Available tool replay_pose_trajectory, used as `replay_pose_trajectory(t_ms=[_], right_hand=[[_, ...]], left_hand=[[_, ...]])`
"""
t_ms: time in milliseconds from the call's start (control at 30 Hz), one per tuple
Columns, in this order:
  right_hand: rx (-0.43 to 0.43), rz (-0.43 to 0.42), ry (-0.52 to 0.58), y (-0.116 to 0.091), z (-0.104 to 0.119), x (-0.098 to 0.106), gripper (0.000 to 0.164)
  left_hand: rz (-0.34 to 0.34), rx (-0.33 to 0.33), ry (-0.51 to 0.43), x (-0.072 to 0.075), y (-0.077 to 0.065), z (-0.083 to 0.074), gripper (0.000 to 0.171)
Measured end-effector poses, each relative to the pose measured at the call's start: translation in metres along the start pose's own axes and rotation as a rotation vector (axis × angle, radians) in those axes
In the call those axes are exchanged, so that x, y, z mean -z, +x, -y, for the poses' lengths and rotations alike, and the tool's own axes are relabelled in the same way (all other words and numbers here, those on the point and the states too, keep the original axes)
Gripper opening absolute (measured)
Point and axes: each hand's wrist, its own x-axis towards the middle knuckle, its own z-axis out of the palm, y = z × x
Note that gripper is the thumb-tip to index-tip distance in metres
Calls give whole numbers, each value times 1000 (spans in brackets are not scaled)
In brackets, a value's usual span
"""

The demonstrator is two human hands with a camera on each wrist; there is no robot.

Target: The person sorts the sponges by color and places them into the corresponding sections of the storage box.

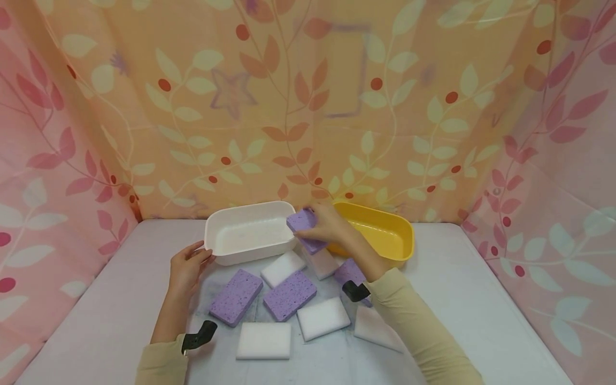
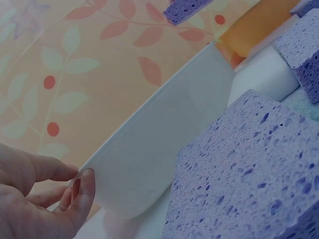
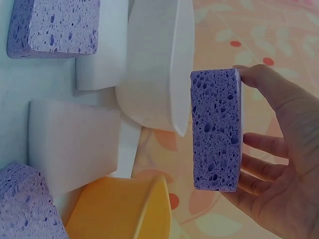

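My left hand (image 1: 186, 268) pinches the near left rim of a white plastic tub (image 1: 255, 254) between thumb and fingers. My right hand (image 1: 332, 224) grips a purple sponge (image 3: 215, 130) by its edges, with thumb and fingers on opposite ends. That sponge is raised off the table, by the white tub's right end and left of a yellow tub (image 1: 387, 235). Inside the white tub, the visible floor shows no sponge. Before the tubs lie more purple sponges (image 1: 291, 295) and several white foam blocks (image 1: 263, 341).
A purple sponge (image 1: 236, 297) lies near my left hand. Beneath my right forearm are another purple sponge (image 1: 347, 270), partly hidden, and a white block (image 1: 375, 327). Patterned curtains (image 1: 289, 107) enclose the white-covered table (image 1: 447, 278) at the back and sides.
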Motion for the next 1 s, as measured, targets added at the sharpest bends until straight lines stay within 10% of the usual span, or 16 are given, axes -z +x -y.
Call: replay_pose_trajectory(t_ms=[1000], right_hand=[[-94,18,-72,42,18,-30,76]], left_hand=[[-7,0,11,-1,-3,-2,60]])
